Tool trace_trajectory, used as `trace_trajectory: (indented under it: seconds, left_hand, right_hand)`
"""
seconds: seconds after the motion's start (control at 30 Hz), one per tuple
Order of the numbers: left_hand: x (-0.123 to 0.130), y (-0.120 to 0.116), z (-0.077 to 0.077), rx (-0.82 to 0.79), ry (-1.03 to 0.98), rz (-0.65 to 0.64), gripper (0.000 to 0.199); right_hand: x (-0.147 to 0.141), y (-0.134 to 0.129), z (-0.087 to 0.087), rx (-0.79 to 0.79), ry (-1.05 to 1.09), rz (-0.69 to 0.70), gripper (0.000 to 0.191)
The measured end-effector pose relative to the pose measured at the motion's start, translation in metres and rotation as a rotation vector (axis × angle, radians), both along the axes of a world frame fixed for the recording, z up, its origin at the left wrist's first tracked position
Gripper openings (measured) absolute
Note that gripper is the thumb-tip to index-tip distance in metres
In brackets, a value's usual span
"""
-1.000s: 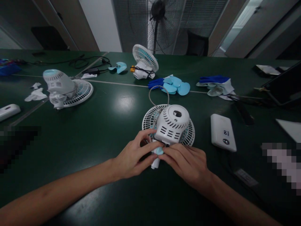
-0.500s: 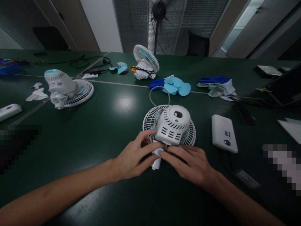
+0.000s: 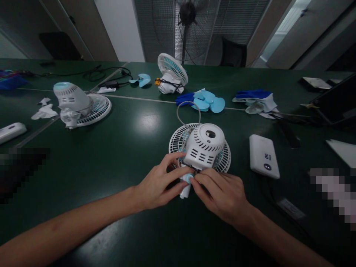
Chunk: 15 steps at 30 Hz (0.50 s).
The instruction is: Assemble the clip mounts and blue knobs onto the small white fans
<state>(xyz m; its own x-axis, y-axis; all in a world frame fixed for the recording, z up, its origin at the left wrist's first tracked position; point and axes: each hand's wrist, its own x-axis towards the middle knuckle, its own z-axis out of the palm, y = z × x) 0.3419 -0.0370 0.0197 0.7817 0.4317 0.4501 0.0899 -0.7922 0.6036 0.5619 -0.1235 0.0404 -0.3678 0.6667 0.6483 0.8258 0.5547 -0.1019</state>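
A small white electric fan (image 3: pixel 204 148) lies face down on its grille (image 3: pixel 178 139), with the motor housing up and its short white stem (image 3: pixel 185 191) toward me. My left hand (image 3: pixel 160 181) is closed on the stem, fingers and thumb around its light-blue knob (image 3: pixel 188 178). Across from it, my right hand (image 3: pixel 222 193) has its fingers curled in a pinch beside the knob, just under the housing's lower edge. Whatever sits between those fingertips is hidden. A pale cable (image 3: pixel 189 103) loops up behind the housing.
Another fan (image 3: pixel 73 102) lies at the left, and a third (image 3: pixel 171 76) stands at the back. Light-blue fan blades (image 3: pixel 210 101) rest beside blue gloves (image 3: pixel 183 99). More gloves (image 3: pixel 256 98) lie back right. A white power bank (image 3: pixel 264 155) is right of my hands.
My right hand's fingers have curled in more tightly, and its knuckles are raised beside the knob. My left hand and the fan have stayed nearly in place.
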Motion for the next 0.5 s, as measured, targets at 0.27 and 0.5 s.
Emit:
trace_trajectory:
  seconds: [0.27,0.5]
  left_hand:
    - [0.000,0.002,0.000,-0.025,-0.002,-0.006,0.044]
    - [0.001,0.002,-0.002,-0.028,-0.017,-0.006,0.043]
  right_hand:
    - [0.027,0.004,-0.002,0.058,-0.136,0.211,0.027]
    - [0.013,0.003,-0.001,0.066,-0.056,0.078,0.016]
